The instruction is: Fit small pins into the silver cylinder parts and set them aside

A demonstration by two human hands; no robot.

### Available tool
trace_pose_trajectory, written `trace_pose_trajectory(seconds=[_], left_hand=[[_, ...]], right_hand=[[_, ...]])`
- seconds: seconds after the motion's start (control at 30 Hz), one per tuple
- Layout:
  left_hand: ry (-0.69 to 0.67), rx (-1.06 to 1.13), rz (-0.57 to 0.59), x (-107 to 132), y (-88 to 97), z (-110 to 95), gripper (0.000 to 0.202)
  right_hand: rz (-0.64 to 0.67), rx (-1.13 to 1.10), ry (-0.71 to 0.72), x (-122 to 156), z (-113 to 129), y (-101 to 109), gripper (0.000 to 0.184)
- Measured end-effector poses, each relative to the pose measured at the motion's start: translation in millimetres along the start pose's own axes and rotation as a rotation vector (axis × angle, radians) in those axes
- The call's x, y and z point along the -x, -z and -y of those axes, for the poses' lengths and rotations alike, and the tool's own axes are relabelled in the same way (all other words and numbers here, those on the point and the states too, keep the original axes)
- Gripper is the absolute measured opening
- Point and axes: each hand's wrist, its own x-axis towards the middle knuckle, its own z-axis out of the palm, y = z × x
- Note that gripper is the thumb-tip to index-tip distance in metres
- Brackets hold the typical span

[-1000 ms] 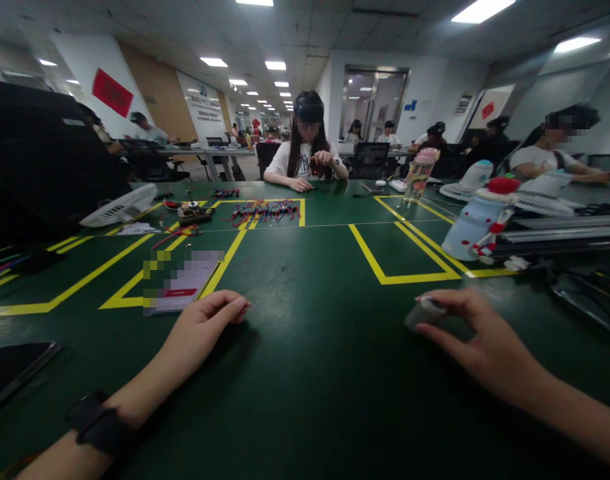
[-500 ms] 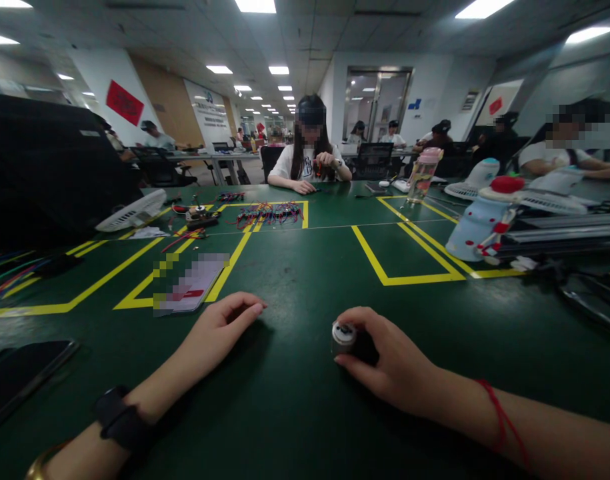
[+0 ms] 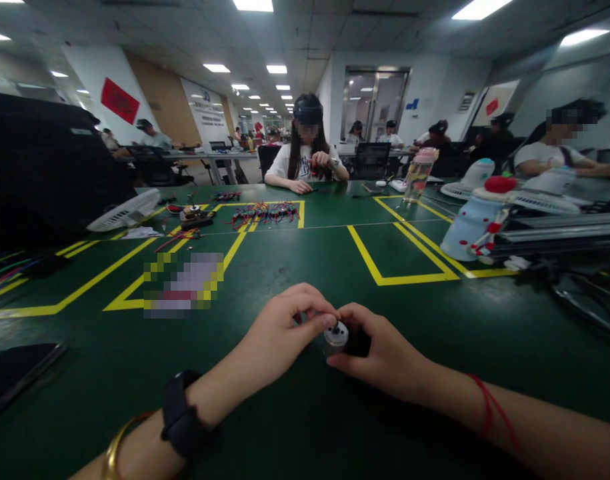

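Observation:
A small silver cylinder that looks like an electric motor (image 3: 335, 341) stands upright on the green table, its end face with dark holes and a short shaft turned up. My right hand (image 3: 385, 343) is closed around its right side, thumb in front and fingers behind. My left hand (image 3: 289, 327) has thumb and index finger pinched together at the motor's top edge, close to the shaft. Whatever sits between those left fingertips is too small to make out. On my left wrist are a black band and a gold bangle; a red string circles the right wrist.
A blurred-out flat item (image 3: 185, 285) lies left, with tangled wires (image 3: 267, 213) behind it. At right are a blue bottle (image 3: 467, 227), metal rails (image 3: 559, 233) and cables. A black slab-like device (image 3: 19, 377) lies near left. Across the table (image 3: 295, 257) sits a person (image 3: 307, 163).
My left hand has moved right, from bare table space to the top of the motor. My right hand keeps its grip on the motor. The view has shifted slightly.

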Motion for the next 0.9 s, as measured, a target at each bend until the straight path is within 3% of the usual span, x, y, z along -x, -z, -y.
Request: trace_pose_trajectory(seconds=[0.13, 0.33, 0.6, 0.77, 0.9], left_hand=[[0.049, -0.022, -0.070, 8.4, 4.7, 11.0, 0.012], [0.080, -0.091, 0.078, 18.0, -7.2, 31.1, 0.013], [0.043, -0.255, 0.124, 13.4, -15.7, 37.1, 0.012], [0.131, -0.062, 0.096, 18.9, 8.0, 32.2, 0.025], [0.314, -0.028, -0.029, 39.3, 48.0, 39.2, 0.030]], right_hand=[[-0.024, 0.053, -0.003, 1.6, 1.0, -0.5, 0.036], [-0.125, 0.204, -0.033, 3.5, -0.8, -3.0, 0.030], [-0.111, 0.215, -0.037, 3.0, -0.7, -3.1, 0.028], [-0.108, 0.143, -0.068, 7.5, -1.0, 8.3, 0.033], [-0.195, 0.125, -0.198, 27.6, -13.7, 54.0, 0.047]])
